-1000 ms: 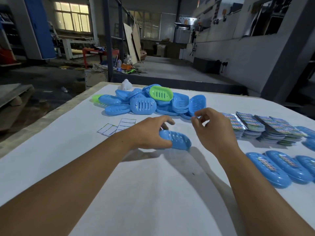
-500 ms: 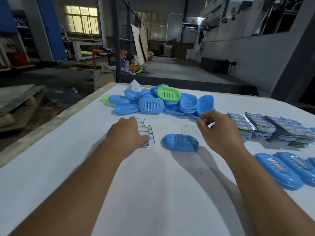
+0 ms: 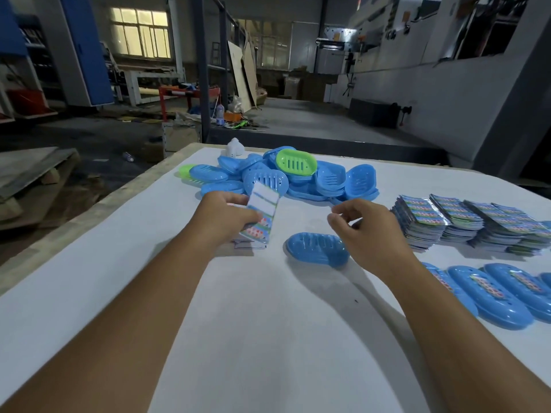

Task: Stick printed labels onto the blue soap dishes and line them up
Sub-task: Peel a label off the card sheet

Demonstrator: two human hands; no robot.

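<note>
Ok so on my feed, far left of the white table (image 3: 89, 293) is just bare tabletop, then my left hand (image 3: 226, 217) comes in, fingers pinching a label sheet (image 3: 262, 213) and holding it tilted up off the table, printed stickers showing at its lower end and blank white toward the top. A few more sheets (image 3: 249, 245) lie flat right under it. Behind that is the pile of blue soap dishes (image 3: 298, 180) with a green soap dish (image 3: 296, 163) sitting on top. Just right of the sheet, one blue soap dish (image 3: 317, 248) lies alone on the table, no label on it that I can see. My right hand (image 3: 366, 228) hovers just over its right end, fingers loosely curled and holding nothing. Further right are stacks of printed labels (image 3: 465, 225), and in front of those a row of labelled dishes (image 3: 492, 296) lined up side by side.
</note>
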